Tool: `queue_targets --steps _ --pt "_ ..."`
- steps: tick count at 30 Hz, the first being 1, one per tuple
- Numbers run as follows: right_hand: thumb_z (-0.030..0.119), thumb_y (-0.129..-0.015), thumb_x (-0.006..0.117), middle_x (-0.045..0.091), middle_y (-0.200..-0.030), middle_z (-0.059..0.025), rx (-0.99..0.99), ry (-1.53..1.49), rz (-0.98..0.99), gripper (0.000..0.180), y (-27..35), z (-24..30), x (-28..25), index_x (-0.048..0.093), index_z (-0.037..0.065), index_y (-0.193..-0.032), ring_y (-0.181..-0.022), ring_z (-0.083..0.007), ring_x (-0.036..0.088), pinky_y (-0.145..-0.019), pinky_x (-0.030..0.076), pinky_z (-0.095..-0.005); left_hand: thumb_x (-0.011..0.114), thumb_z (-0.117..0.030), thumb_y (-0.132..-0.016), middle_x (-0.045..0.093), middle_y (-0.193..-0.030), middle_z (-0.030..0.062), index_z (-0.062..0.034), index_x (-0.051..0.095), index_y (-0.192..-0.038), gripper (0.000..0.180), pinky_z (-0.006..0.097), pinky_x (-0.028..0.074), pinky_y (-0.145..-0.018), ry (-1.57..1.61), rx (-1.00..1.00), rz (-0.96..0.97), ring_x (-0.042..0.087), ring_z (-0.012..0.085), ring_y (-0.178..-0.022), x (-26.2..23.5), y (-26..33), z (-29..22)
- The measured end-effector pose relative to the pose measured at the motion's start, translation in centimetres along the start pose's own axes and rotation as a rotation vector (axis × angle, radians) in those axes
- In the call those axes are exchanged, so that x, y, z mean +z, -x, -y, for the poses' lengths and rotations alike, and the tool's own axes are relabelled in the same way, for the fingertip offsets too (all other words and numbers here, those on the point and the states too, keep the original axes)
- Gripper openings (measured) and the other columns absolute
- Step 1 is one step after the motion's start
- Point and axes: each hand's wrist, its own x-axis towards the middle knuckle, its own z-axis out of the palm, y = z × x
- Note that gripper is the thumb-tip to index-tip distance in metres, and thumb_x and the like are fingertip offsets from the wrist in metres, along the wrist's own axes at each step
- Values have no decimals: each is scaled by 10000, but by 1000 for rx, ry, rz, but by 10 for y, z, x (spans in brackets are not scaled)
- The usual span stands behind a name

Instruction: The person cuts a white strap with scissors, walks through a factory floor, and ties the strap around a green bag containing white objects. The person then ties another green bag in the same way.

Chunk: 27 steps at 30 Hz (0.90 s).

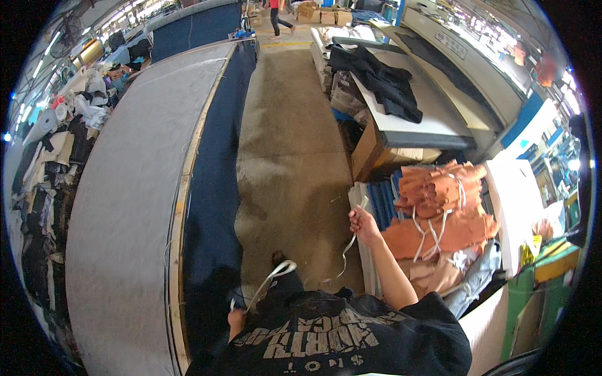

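Note:
My right hand is raised beside the orange bundles, its fingers closed round a white fabric strip. A short end of that strip sticks up above the fist, and the rest dangles toward the floor. Low on the left, close to the dark blue cloth, my left hand grips a white strip that curls into a loop in front of my body. Whether both hands hold the same strip, I cannot tell. White ties bind the stacked orange fabric pieces to my right.
A long table with a grey top and wooden edge runs along my left. Brown floor stretches ahead between it and a white-topped table bearing black cloth. Scrap fabric is heaped far left. A person walks in the distance.

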Motion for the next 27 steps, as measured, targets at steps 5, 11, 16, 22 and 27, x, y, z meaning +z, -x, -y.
queue_targets --steps 5,11,16,22,27 --pt "299 -945 488 589 -668 -141 -305 1370 -191 341 -176 4 -65 593 26 -770 -565 -271 567 -550 438 -384 599 -406 -845 677 -980 201 -44 699 -959 393 421 505 -789 546 -558 369 652 356 -885 -52 -71 12" --pt "270 -922 507 536 -625 -91 151 882 -325 270 -236 -118 -210 622 52 -812 -547 -264 531 -495 394 -425 537 -425 -895 658 -1082 237 -29 678 -1059 451 456 491 -868 504 -367 343 626 397 -1005 -165 -312 39" --pt "182 -902 507 528 -599 -50 768 260 -621 195 -255 -98 -208 601 53 -791 -451 -206 460 -414 334 -362 479 -416 -935 661 -1083 276 5 654 -1139 500 491 483 -913 467 -246 110 616 435 -1054 -303 -579 45" --pt "260 -841 593 552 -601 -58 839 323 -579 216 -400 -2 -194 622 95 -706 -468 -237 466 -441 342 -394 425 -191 -1014 462 -616 11 -43 618 -1026 244 325 427 -472 1340 -338 21 448 137 -475 -493 -827 -23" --pt "254 -915 506 670 -851 -143 769 937 -213 258 -657 107 -183 621 68 -1051 -611 -260 599 -531 474 -435 514 -390 -971 467 -673 33 -84 505 -1204 384 344 406 -409 1239 -453 179 414 149 -448 -573 -949 -102"
